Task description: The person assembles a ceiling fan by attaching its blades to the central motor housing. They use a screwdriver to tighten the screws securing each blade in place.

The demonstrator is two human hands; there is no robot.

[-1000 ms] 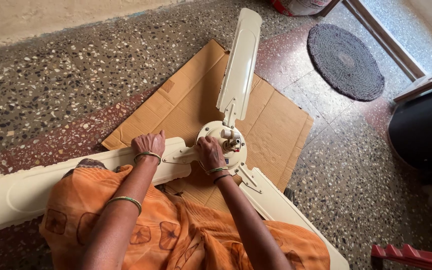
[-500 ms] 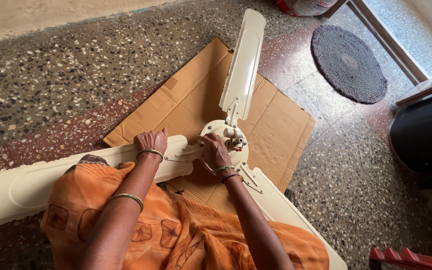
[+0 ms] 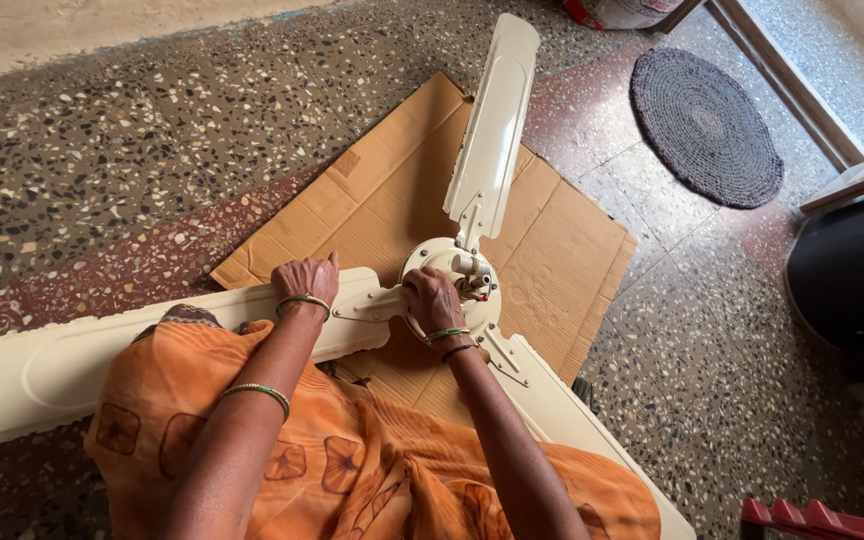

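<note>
The cream metal three-bladed ceiling fan [image 3: 452,275] is lying on flattened brown cardboard [image 3: 382,200]; left hand [image 3: 304,280] is pressing flat on one blade, right hand [image 3: 434,300] is gripping the hub; fastening seems underway, needing a steady turn

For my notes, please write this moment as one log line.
left hand: on fan blade | right hand: on fan hub | under: cardboard

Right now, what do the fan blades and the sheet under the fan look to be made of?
Fan blades: likely painted sheet metal, smooth cream gloss with pressed edges, though plastic can't be excluded. Sheet: brown corrugated cardboard, matte, with fold creases. Left hand rests on one blade.
</note>
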